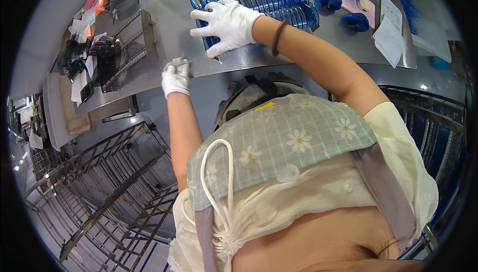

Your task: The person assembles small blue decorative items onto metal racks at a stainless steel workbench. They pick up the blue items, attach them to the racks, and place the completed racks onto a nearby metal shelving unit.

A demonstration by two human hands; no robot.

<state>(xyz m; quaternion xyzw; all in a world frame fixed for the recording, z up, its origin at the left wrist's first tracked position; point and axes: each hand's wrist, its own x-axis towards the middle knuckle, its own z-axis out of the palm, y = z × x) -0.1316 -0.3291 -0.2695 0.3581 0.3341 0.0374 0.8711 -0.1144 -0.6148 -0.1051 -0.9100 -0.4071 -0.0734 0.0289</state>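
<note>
1. We see the right hand [228, 25], fingers spread, over blue pieces [264, 2] standing in rows on the table [172, 35].
2. We see the left hand [176, 76] at the table's edge, fingers curled; whether gripping, we cannot tell.

Head fisheye looks down, seemingly close.

You can read no words, numbers or signs here; the white papers [390, 46] at the right of your worktop [172, 40] show marks too small to make out.
</note>
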